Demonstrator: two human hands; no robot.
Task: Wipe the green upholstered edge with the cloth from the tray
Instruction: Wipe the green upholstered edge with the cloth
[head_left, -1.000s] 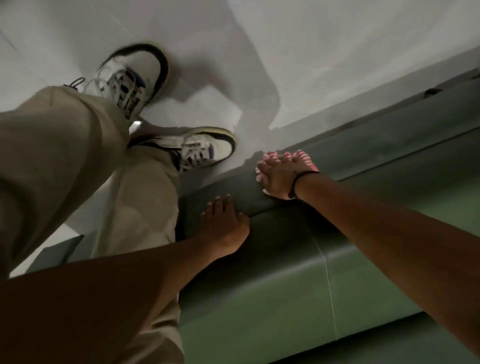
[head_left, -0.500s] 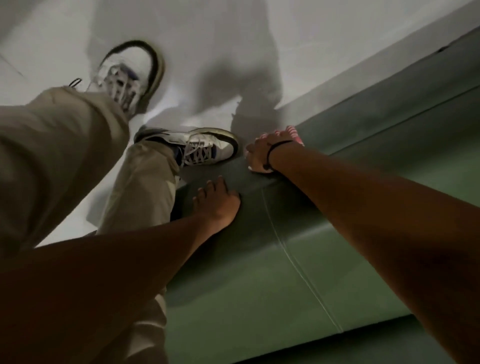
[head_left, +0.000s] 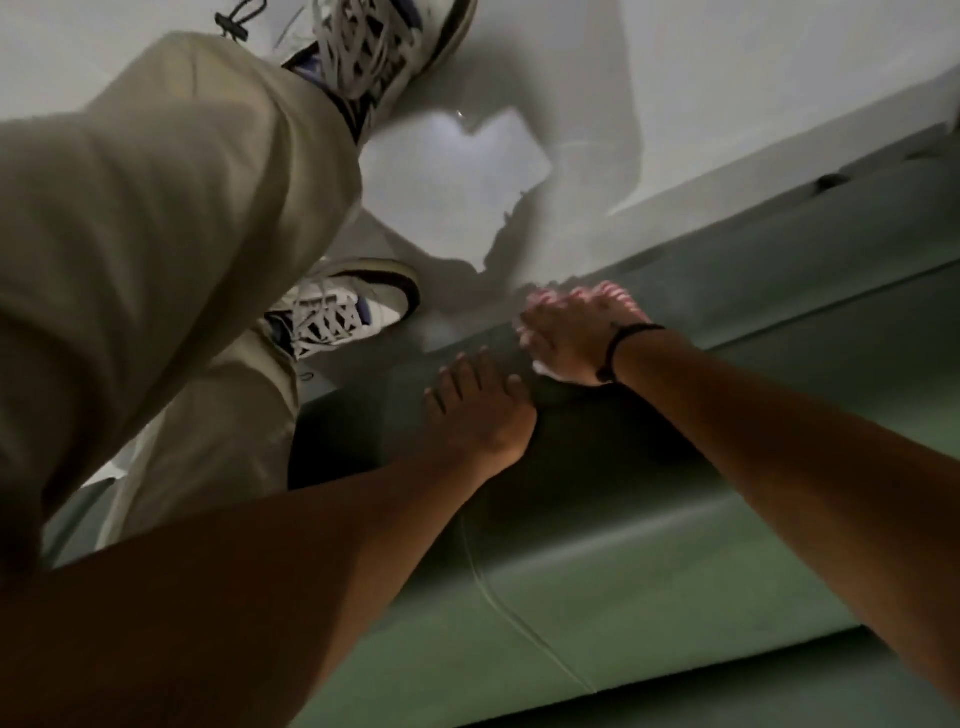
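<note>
The green upholstered edge (head_left: 701, 545) runs diagonally from lower left to upper right, with a thin seam across it. My right hand (head_left: 576, 335), a black band at its wrist, presses a pink-and-white cloth (head_left: 543, 300) onto the far side of the edge. Only slivers of the cloth show around the fingers. My left hand (head_left: 478, 410) lies flat on the edge just left of the right hand, fingers apart, holding nothing. No tray is in view.
A pale glossy floor (head_left: 727, 78) lies beyond the edge. My legs in beige trousers (head_left: 156, 208) and white laced sneakers (head_left: 337, 312) stand on it close to the left end of the upholstery.
The view has tilted, so the shoes sit higher and larger in frame. Both hands stay on the green edge; the right hand with the cloth has shifted slightly along it.
</note>
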